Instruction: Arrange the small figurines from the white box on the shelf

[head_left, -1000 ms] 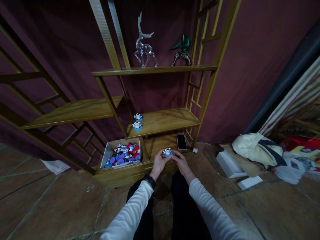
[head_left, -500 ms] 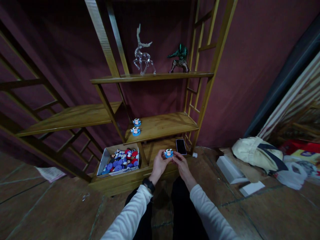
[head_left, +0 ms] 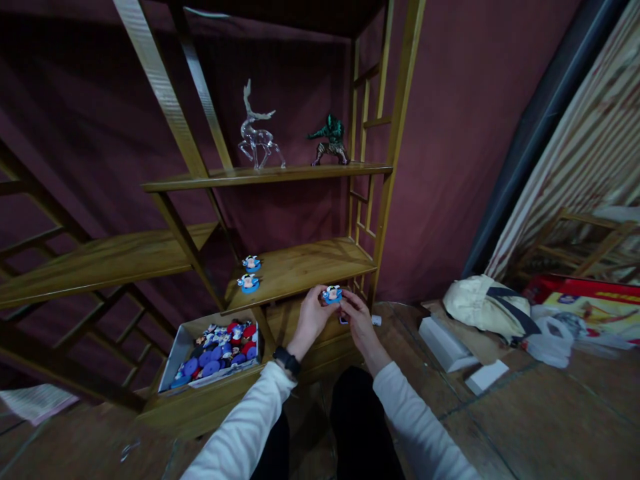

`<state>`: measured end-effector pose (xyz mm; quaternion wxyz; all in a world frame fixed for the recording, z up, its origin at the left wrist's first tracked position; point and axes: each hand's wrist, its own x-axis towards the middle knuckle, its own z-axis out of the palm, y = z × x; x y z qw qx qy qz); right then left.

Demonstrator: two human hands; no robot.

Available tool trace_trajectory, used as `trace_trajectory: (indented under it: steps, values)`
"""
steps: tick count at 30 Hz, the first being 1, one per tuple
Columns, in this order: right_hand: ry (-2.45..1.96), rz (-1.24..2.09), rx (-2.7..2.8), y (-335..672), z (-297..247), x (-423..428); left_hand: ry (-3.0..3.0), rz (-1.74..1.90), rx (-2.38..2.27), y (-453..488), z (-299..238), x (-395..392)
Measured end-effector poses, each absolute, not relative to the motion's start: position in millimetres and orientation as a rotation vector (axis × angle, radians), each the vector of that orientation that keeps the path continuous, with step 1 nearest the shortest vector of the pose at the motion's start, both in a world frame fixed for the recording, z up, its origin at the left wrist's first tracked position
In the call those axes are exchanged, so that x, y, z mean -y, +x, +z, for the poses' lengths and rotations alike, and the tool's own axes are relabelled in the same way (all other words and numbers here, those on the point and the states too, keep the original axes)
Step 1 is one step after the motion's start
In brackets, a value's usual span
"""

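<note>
Between my two hands is a small figurine on a blue round base, held at about the front edge of the middle shelf. My left hand is closed on its left side, with a dark band on the wrist. The fingers of my right hand pinch its right side. Two similar blue-based figurines stand upright at the shelf's left end, the rear one behind the front one. Lower left, an open box holds several figurines with purple, red and blue bases.
On the upper shelf stand a clear glass deer and a green-and-brown crouching figure. White boxes, a cream bag and a plastic bag lie on the floor to the right. My right hand mostly hides a phone on the bottom shelf.
My view has turned to the right and up, so the shelf appears further left. Both hands still hold the figurine, now higher and nearer the middle shelf's edge.
</note>
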<state>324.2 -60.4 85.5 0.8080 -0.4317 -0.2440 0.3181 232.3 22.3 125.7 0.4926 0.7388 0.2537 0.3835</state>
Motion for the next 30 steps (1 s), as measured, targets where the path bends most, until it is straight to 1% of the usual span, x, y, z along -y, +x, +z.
trace_trajectory:
  steps: [6,10,13,19,22,25,30]
  values:
    - [-0.845,0.664,0.510,349,111,58,1.936,0.963,-0.610,267,158,-30]
    - [-0.877,0.676,0.487,354,109,62,1.997,1.021,-0.652,294,172,-42]
    - [-0.918,0.728,0.494,345,89,67,2.052,1.028,-0.713,312,178,-52]
    - [-0.949,0.892,0.403,312,22,74,2.175,0.961,-0.759,343,184,-62]
    - [-0.967,0.958,0.379,302,-3,77,2.205,0.927,-0.792,358,183,-65]
    - [-0.973,0.943,0.358,300,-12,80,2.202,0.915,-0.834,372,181,-69]
    - [-1.012,0.896,0.356,300,-14,79,2.188,0.912,-0.881,388,174,-76]
